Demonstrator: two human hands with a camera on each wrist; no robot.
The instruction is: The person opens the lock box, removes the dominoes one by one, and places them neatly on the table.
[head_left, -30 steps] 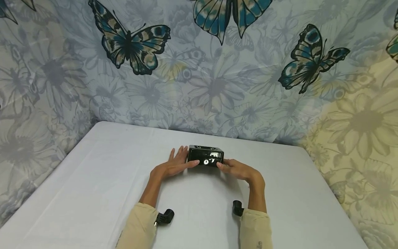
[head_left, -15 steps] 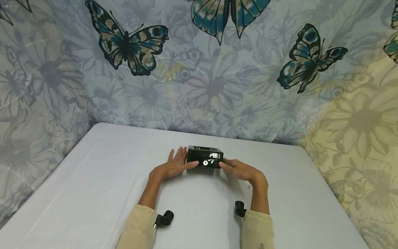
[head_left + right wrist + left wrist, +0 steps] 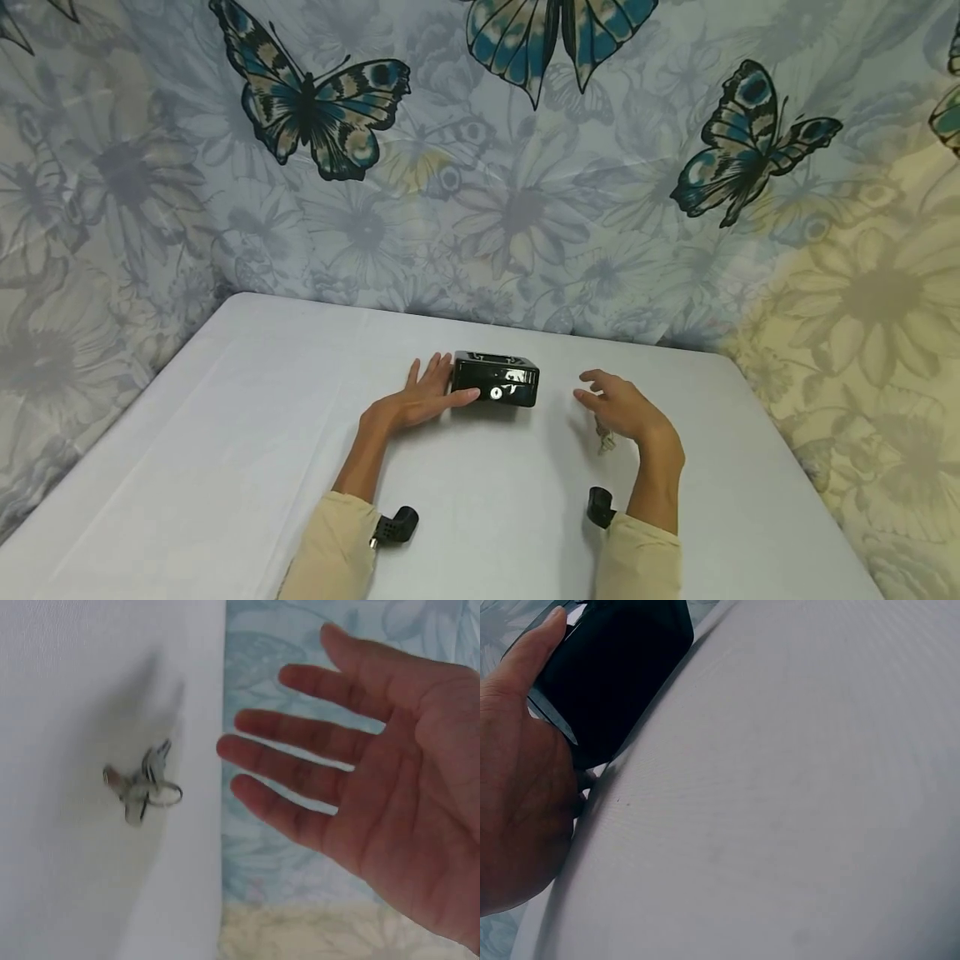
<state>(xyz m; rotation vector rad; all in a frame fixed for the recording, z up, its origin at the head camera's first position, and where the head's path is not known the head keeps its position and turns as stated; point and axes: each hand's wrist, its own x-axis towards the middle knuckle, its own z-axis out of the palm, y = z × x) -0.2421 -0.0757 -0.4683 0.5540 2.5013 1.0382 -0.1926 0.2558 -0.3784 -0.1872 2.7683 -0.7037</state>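
A glossy black cash box [image 3: 495, 379] with a round silver lock on its front and a handle on top stands on the white table. My left hand [image 3: 416, 402] rests against its left side, fingers straight and thumb [image 3: 536, 652] laid along the front. To the right of the box, apart from it, my right hand [image 3: 618, 407] hovers with relaxed, spread fingers and nothing in its palm [image 3: 390, 780]. Below that hand lies a small bunch of keys on a ring [image 3: 142, 784], partly hidden by the hand in the head view.
The white-covered table [image 3: 225, 433] ends at a back edge close to a wall cloth [image 3: 517, 208] printed with flowers and butterflies. Black wrist cameras [image 3: 397, 525] stick out from both sleeves.
My right hand has left the right side of the box and moved right, and the keys have come into view under it. The left hand and the box have hardly moved.
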